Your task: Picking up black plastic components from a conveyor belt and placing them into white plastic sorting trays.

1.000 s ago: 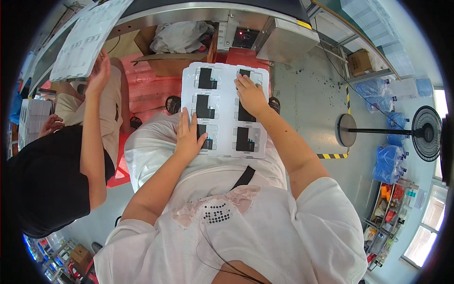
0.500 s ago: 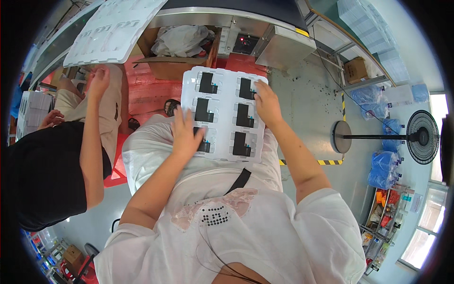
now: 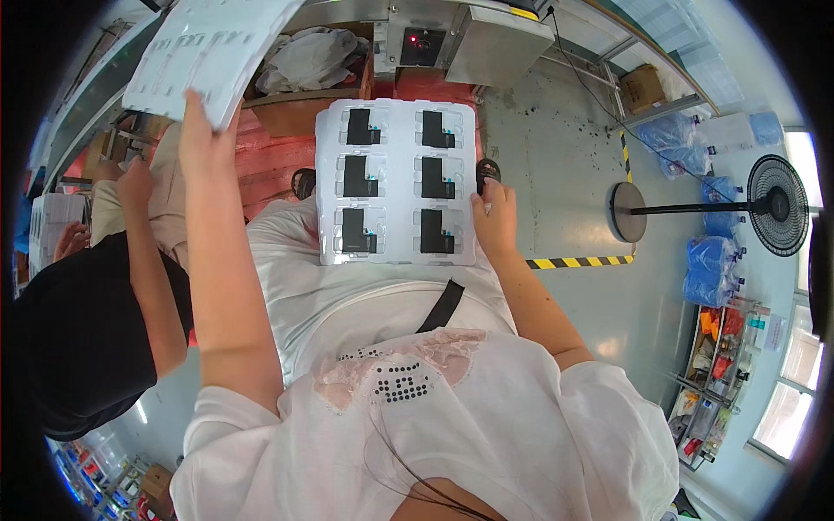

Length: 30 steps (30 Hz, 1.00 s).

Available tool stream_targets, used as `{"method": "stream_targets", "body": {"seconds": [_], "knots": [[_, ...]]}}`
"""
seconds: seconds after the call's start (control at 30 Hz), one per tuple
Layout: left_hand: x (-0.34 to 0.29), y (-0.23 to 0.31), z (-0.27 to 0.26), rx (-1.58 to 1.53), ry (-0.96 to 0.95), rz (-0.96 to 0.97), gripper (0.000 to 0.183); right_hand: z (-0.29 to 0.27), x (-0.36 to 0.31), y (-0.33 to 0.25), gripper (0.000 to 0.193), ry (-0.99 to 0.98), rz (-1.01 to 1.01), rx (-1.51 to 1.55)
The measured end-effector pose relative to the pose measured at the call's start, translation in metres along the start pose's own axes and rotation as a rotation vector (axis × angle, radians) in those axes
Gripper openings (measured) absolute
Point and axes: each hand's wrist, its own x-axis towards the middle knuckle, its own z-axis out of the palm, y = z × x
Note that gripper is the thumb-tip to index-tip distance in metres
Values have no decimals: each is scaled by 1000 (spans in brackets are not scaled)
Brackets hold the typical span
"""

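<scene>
The scene is bright and evenly lit. Daylight enters through the windows [image 3: 786, 395] at the lower right, which blow out to near white. The grey floor [image 3: 556, 148] carries a soft sheen, and the white tray [image 3: 397, 182] is pale with mild glare. Shadows are faint. The centre is sharp; straight edges curve strongly toward the rim, which fades into a black border.

White short-sleeved top with pink lace and black studs

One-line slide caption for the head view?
Right hand steadies a tray of black parts on the lap; left hand lifts an empty tray.
</scene>
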Motion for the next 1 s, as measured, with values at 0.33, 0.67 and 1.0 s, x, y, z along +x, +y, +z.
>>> {"method": "stream_targets", "body": {"seconds": [0.33, 0.67, 1.0], "knots": [[-109, 26, -158, 273, -215, -256, 58, -33, 28, -54, 36, -268, 351, 748], [-113, -67, -138, 1284, -349, -357, 50, -24, 25, -55, 41, -441, 649, 916], [-127, -141, -143, 1519, -335, -5, 50, 22, 35, 33, 57, -429, 740, 480]]}}
